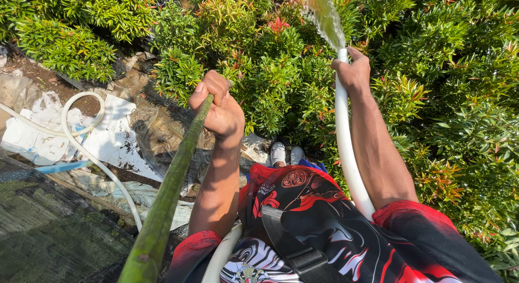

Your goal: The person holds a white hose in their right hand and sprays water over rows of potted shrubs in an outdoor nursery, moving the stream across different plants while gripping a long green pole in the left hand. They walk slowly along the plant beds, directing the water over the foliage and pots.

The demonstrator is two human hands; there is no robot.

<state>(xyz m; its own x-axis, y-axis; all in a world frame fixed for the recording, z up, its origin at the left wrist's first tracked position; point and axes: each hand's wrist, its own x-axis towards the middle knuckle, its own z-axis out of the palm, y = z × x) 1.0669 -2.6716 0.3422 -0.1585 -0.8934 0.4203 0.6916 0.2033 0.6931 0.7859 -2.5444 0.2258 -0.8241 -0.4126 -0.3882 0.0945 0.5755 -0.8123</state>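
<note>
My right hand (353,71) grips the end of a white hose (346,147) and points it up over the shrubs. A stream of water (324,15) sprays from its tip, with my thumb across the opening. My left hand (219,107) is closed around a green bamboo pole (170,191) that slants from the lower left up to my fist. The hose runs down past my right arm and behind my red and black shirt. My grey shoes (286,153) show far below among the plants.
Dense green shrubs with red-tipped leaves (448,99) fill the right and top. On the ground at left lie white plastic sheets (116,137) and a looping stretch of white hose (81,147). Dark shade netting (48,229) covers the lower left.
</note>
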